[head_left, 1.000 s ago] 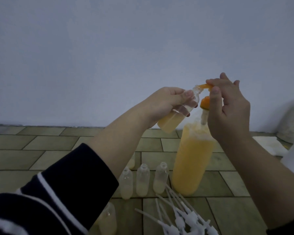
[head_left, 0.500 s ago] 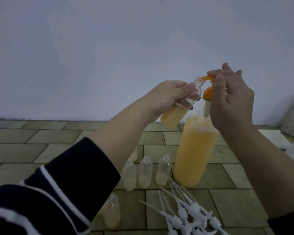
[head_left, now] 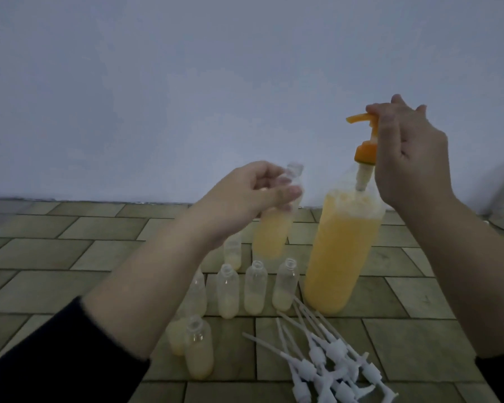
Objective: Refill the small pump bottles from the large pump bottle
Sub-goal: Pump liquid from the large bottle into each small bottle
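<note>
Head view: small bottle (head_left: pixel 274 228) in left hand (head_left: pixel 245 199)

dim, bluish light | soft focus | left hand (head_left: pixel 245 199) motion-blurred

Clear plastic small bottles (head_left: pixel 255 287), translucent plastic large bottle (head_left: pixel 341 251), matt tiled floor (head_left: pixel 70 254).

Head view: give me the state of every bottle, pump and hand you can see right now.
Large pump bottle: upright on floor, mostly full.
Orange pump: raised, nozzle free.
Held small bottle: uncapped, over half full, away from nozzle.
Standing small bottles: uncapped, upright, partly filled.
White pump heads: detached, piled on floor.
Left hand: grips held bottle.
Right hand: holds pump head.
</note>
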`<move>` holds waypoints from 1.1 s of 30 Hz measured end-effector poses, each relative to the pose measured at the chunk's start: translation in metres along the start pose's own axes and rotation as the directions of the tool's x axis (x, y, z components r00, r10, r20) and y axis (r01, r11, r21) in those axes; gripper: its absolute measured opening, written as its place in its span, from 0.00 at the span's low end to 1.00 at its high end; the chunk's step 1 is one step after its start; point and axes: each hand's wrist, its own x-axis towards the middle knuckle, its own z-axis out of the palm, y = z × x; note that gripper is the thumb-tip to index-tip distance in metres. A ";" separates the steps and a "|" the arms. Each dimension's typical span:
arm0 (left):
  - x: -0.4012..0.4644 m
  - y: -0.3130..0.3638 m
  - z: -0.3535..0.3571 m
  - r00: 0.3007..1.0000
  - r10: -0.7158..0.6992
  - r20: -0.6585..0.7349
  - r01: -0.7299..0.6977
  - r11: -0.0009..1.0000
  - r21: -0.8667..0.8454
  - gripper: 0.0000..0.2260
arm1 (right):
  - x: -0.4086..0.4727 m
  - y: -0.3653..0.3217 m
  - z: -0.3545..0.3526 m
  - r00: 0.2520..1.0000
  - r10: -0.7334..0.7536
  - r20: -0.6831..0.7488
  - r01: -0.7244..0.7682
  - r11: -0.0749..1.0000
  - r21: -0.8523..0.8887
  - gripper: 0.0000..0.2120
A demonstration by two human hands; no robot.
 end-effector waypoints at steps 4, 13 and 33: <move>-0.047 -0.026 -0.008 0.991 -0.117 -0.066 0.131 0.956 0.265 0.23 | 0.001 0.002 -0.002 1.000 -0.006 0.023 0.007 1.000 -0.022 0.22; -0.087 -0.073 0.018 0.964 -0.173 -0.202 0.263 0.717 0.645 0.10 | 0.000 0.004 -0.002 1.000 -0.007 0.020 0.008 0.999 -0.033 0.22; -0.077 -0.078 -0.037 0.869 0.042 -0.494 0.371 0.606 0.704 0.11 | 0.001 0.002 -0.003 0.999 0.038 -0.001 -0.038 0.999 0.010 0.22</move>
